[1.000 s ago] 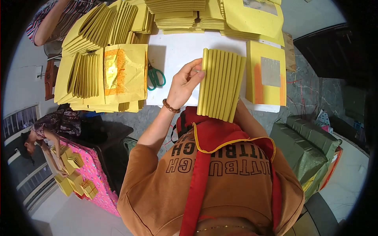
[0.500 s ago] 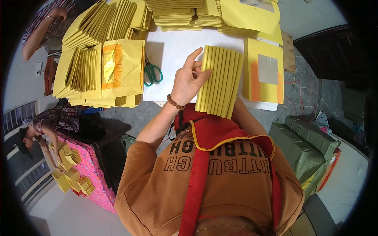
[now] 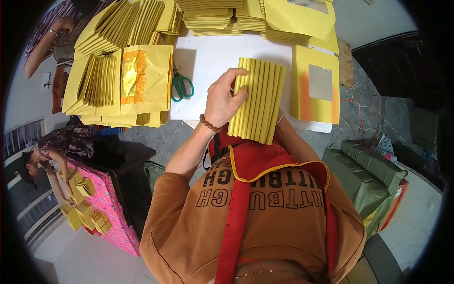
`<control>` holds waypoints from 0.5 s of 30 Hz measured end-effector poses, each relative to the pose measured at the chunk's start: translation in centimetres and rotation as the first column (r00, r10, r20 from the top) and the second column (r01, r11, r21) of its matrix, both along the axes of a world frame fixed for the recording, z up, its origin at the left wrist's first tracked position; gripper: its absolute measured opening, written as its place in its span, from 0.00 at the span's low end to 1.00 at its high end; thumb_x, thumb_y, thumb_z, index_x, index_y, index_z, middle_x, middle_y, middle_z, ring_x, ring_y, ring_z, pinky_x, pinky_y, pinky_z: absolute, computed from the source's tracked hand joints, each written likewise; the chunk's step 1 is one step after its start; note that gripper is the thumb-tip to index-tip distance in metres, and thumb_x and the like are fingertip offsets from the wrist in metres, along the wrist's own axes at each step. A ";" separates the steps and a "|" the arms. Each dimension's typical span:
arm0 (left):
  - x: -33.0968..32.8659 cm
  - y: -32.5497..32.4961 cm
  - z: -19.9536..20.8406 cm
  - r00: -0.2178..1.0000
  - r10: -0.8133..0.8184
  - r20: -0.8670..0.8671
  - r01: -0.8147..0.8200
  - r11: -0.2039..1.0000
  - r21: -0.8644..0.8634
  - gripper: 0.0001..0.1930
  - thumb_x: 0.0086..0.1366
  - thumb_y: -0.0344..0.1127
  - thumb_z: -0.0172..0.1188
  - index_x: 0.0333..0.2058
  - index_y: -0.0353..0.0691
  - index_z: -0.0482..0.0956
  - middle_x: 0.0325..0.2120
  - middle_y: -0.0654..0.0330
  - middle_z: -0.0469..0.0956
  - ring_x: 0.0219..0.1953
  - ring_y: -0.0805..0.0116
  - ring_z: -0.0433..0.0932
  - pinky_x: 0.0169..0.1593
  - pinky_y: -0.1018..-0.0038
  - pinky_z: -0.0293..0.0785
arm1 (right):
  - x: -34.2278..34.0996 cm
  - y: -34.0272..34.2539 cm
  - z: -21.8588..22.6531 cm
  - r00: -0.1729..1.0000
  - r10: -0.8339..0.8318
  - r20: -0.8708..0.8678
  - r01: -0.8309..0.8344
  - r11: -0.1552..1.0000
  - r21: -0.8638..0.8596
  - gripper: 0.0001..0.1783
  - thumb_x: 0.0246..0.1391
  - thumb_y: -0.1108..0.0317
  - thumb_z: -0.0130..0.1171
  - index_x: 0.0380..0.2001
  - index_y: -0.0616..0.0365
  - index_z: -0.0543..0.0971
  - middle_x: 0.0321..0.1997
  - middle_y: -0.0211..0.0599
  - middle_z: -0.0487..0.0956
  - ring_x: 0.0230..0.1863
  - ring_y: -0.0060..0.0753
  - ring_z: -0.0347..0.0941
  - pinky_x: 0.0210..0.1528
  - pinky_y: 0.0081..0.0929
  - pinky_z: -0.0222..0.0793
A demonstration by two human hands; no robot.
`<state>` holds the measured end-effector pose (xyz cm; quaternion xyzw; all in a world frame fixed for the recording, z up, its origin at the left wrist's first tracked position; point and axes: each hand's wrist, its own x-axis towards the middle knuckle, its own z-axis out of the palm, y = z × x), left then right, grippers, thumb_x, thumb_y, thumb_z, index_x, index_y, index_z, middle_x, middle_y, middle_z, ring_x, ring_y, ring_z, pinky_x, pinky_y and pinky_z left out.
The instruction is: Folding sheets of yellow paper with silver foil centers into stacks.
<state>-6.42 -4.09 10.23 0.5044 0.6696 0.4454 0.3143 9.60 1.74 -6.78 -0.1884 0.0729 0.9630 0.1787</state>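
- So, from where I'm standing, the yellow pleated paper bundle is up in front of the person's chest, over the near edge of the white table.
- Its long axis (same way the pleats run) goes roughly from the body outward, far end leaning a bit right.
- Left hand is right at the bundle's left edge: thumb and index half curled, narrow gap between them, tips touching the outer pleats. Can't tell if they're actually pinching one.
- Right forearm comes up on the other side, but the hand is hidden behind the bundle, so no clue what its fingers are doing.
- Basically the bundle sits to the right of the left hand, left of the right wrist, pleats crossing the left thumb's direction.
- Green-handled scissors lie left of the left hand, apart from it.
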 end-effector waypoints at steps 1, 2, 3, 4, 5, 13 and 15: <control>0.1 -0.1 0.0 1.000 0.016 0.013 -0.016 1.000 0.008 0.18 0.52 0.28 0.55 0.45 0.39 0.69 0.25 0.56 0.74 0.23 0.73 0.71 0.26 0.77 0.68 | 0.1 0.0 0.2 1.000 0.007 0.005 -0.005 0.956 -0.292 0.31 0.49 0.51 0.54 0.51 0.61 0.67 0.50 0.42 0.72 0.47 0.37 0.72 0.48 0.37 0.71; 0.1 -0.3 0.0 0.999 0.033 0.026 -0.033 0.999 0.016 0.16 0.51 0.32 0.57 0.41 0.40 0.72 0.23 0.54 0.72 0.20 0.68 0.69 0.26 0.73 0.65 | -0.1 0.1 0.1 1.000 0.009 0.004 -0.007 0.956 -0.292 0.31 0.49 0.51 0.54 0.51 0.61 0.67 0.50 0.42 0.72 0.47 0.37 0.72 0.48 0.37 0.71; 0.2 -0.3 0.0 0.999 0.033 0.025 -0.033 0.999 0.016 0.16 0.51 0.32 0.57 0.41 0.40 0.72 0.23 0.54 0.72 0.20 0.68 0.69 0.26 0.73 0.65 | -0.4 0.3 0.0 0.998 0.017 -0.055 -0.017 1.000 0.001 0.31 0.49 0.52 0.55 0.52 0.61 0.67 0.50 0.42 0.72 0.47 0.37 0.72 0.48 0.36 0.71; 0.2 -0.3 0.1 0.999 0.035 -0.034 -0.034 0.999 0.033 0.14 0.53 0.30 0.57 0.41 0.39 0.72 0.23 0.59 0.73 0.20 0.75 0.69 0.24 0.78 0.65 | -0.5 0.4 -0.1 0.993 0.043 -0.109 -0.009 0.956 0.294 0.31 0.49 0.52 0.55 0.52 0.60 0.66 0.49 0.41 0.72 0.47 0.36 0.72 0.48 0.36 0.71; 0.2 -0.4 0.3 0.995 0.039 -0.092 -0.035 0.998 0.050 0.13 0.54 0.29 0.57 0.41 0.38 0.72 0.23 0.63 0.73 0.21 0.83 0.69 0.22 0.84 0.65 | -0.5 0.3 -0.1 0.993 0.044 -0.110 -0.010 0.956 0.293 0.31 0.49 0.52 0.55 0.52 0.60 0.66 0.49 0.41 0.72 0.47 0.36 0.72 0.48 0.36 0.71; 0.6 -0.7 1.4 0.951 0.093 -0.296 -0.076 0.995 0.068 0.17 0.51 0.32 0.59 0.40 0.39 0.69 0.21 0.57 0.72 0.20 0.70 0.71 0.25 0.75 0.66 | -0.9 -0.2 0.4 0.997 0.075 -0.008 -0.069 0.950 0.305 0.32 0.48 0.52 0.57 0.52 0.59 0.66 0.49 0.41 0.73 0.47 0.36 0.72 0.49 0.35 0.70; 0.7 -0.8 1.7 0.952 0.088 -0.294 -0.085 0.996 0.024 0.17 0.50 0.32 0.59 0.40 0.39 0.68 0.21 0.55 0.73 0.20 0.66 0.72 0.26 0.74 0.67 | -0.9 -0.3 0.6 0.997 0.070 -0.033 -0.057 0.951 0.303 0.31 0.48 0.52 0.57 0.52 0.59 0.66 0.49 0.41 0.73 0.47 0.35 0.72 0.49 0.35 0.70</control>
